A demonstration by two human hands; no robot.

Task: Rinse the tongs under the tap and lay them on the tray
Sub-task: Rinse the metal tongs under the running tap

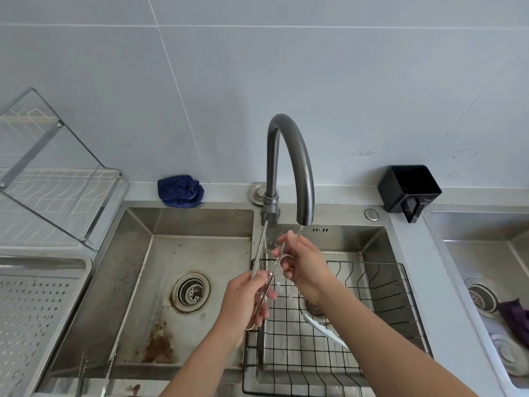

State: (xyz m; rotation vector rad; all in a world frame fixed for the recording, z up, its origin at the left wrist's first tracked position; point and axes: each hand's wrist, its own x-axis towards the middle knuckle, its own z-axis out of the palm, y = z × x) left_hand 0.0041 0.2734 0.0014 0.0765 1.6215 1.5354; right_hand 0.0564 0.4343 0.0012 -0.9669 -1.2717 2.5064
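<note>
Metal tongs point(259, 253) point up toward the dark curved tap point(297, 167), their serrated tips near the tap's base. My left hand point(246, 302) grips their lower handle end. My right hand point(303, 262) is just right of the tongs under the tap's outlet, and its fingers pinch the right arm of the tongs. Water runs thinly from the outlet over my right hand and splashes down. The perforated steel tray point(34, 310) lies at the far left on the counter.
A black wire basket point(372, 296) sits in the right basin over a white utensil point(326, 329). The left basin point(160, 282) has a drain and rust stains. A blue cloth point(180, 191), a black cup point(409, 190) and a dish rack point(57, 179) stand along the wall.
</note>
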